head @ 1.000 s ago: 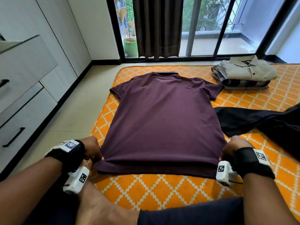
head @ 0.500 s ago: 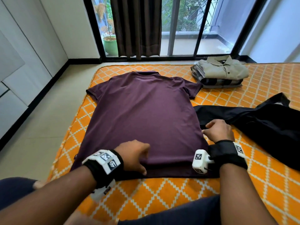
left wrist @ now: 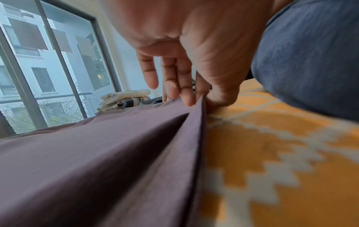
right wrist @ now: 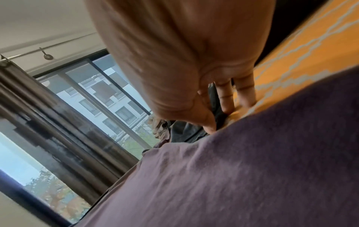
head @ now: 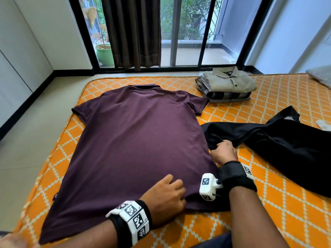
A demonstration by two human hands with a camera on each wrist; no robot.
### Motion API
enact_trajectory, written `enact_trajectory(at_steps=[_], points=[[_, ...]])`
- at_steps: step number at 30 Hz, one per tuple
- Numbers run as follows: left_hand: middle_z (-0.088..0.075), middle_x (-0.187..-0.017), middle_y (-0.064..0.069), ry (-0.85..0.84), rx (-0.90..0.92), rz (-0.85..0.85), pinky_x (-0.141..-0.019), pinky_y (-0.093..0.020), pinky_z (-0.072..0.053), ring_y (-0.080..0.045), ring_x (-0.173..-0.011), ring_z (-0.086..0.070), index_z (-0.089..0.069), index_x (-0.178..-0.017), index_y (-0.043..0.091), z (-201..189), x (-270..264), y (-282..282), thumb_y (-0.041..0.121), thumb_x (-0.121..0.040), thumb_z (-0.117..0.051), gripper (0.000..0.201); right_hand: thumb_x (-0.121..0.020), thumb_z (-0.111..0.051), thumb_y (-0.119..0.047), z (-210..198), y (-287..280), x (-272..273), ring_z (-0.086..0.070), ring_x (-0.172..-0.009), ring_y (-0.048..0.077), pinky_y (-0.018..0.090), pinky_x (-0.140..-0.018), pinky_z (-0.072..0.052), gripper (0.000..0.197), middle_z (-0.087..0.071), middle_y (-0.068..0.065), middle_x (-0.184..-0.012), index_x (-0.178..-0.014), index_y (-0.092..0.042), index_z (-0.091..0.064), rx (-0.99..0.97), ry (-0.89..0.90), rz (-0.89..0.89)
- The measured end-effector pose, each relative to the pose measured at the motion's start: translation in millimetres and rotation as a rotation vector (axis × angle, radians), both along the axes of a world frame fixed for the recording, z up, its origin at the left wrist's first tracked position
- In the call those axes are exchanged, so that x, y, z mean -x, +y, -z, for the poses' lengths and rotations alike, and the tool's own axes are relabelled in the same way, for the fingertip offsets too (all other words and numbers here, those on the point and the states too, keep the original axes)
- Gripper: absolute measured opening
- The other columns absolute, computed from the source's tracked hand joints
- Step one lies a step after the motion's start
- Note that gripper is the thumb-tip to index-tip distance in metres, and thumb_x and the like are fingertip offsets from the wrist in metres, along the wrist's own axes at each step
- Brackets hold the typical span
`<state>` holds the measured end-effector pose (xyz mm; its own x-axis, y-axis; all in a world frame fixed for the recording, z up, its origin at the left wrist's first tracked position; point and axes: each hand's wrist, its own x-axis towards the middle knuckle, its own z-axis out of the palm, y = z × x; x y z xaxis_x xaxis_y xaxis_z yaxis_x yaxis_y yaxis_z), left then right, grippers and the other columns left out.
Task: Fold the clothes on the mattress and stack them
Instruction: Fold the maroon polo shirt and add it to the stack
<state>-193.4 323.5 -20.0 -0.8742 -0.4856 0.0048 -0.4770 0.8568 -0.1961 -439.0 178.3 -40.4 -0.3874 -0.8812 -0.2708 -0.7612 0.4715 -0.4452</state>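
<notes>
A: Maroon knit: the polo shirt lies spread flat, back up, over the centre of the head view, collar toward the window at the top, hem toward the lower edge. It rests on the orange lattice-patterned mattress.

B: And the hands?

A: The left hand, lower centre of the head view, sits on the hem right of its middle. In the left wrist view the fingers and thumb pinch a raised ridge of maroon cloth, so it is clamped on the polo shirt. The right hand, right of centre, sits at the shirt's right side edge, where the black garment touches it. In the right wrist view its fingers reach down to the mattress and the thumb lies at the maroon edge; whether it grips the shirt, the black cloth or neither cannot be told.

B: The remaining items?

A: A stack of folded shirts, a khaki one on top, sits in the upper right of the head view, just beside the polo's right sleeve. The black garment lies crumpled across the right side. A brown curtain and a green plant pot stand at the top.
</notes>
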Motion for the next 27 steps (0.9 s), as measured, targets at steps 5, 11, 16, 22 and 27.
enact_trajectory(at_steps=[5, 11, 16, 22, 27], points=[[-0.057, -0.067, 0.01, -0.08, -0.192, 0.023, -0.065, -0.027, -0.033, -0.01, -0.072, -0.051, -0.065, -0.071, 0.028, 0.2, -5.3, 10.2, 0.043, -0.076, -0.047, 0.024, -0.089, -0.064, -0.026, -6.9, 3.9, 31.0, -0.054, -0.128, 0.043, 0.047, -0.106, -0.048, 0.045, -0.055, 0.019, -0.143, -0.125, 0.001, -0.068, 0.013, 0.131, 0.196], [-0.068, -0.101, 0.002, 0.199, -0.677, -0.148, -0.081, -0.038, -0.053, -0.021, -0.097, -0.062, -0.066, -0.101, 0.025, -18.1, -30.3, 1.6, 0.044, -0.089, -0.063, 0.023, -0.078, -0.077, -0.013, -17.5, -2.7, 9.6, -0.068, -0.1, 0.032, 0.036, -0.092, -0.052, 0.019, -0.072, 0.012, -0.109, -0.092, -0.024, -0.079, 0.377, 0.016, 0.074], [-0.074, -0.104, 0.005, 0.339, -0.904, -0.491, -0.087, -0.029, -0.055, -0.011, -0.096, -0.068, -0.065, -0.113, 0.027, -17.4, -61.3, -5.7, 0.045, -0.087, -0.074, 0.033, -0.086, -0.079, -0.011, 8.7, -17.0, 5.9, -0.068, -0.115, 0.021, 0.035, -0.102, -0.048, 0.033, -0.075, 0.005, -0.118, -0.119, -0.014, -0.076, 0.157, -0.204, -0.207], [-0.069, -0.086, 0.004, 0.453, -1.167, -0.872, -0.063, -0.024, -0.058, -0.007, -0.072, -0.065, -0.065, -0.109, 0.022, -9.3, -129.5, -12.4, 0.045, -0.083, -0.082, 0.039, -0.079, -0.069, -0.027, 13.9, -13.3, 24.0, -0.059, -0.115, 0.049, 0.048, -0.098, -0.047, 0.046, -0.064, 0.035, -0.119, -0.116, 0.001, -0.072, 0.18, 0.196, -0.018], [-0.069, -0.088, 0.004, 0.288, -1.191, -0.91, -0.06, -0.03, -0.057, -0.016, -0.07, -0.067, -0.062, -0.104, 0.025, -19.8, -143.3, -2.2, 0.047, -0.07, -0.092, 0.05, -0.064, -0.09, -0.058, -15.4, -7.5, -22.6, -0.07, -0.1, 0.033, 0.038, -0.084, -0.055, 0.041, -0.075, 0.005, -0.096, -0.085, -0.028, -0.074, 0.056, 0.106, -0.157]])
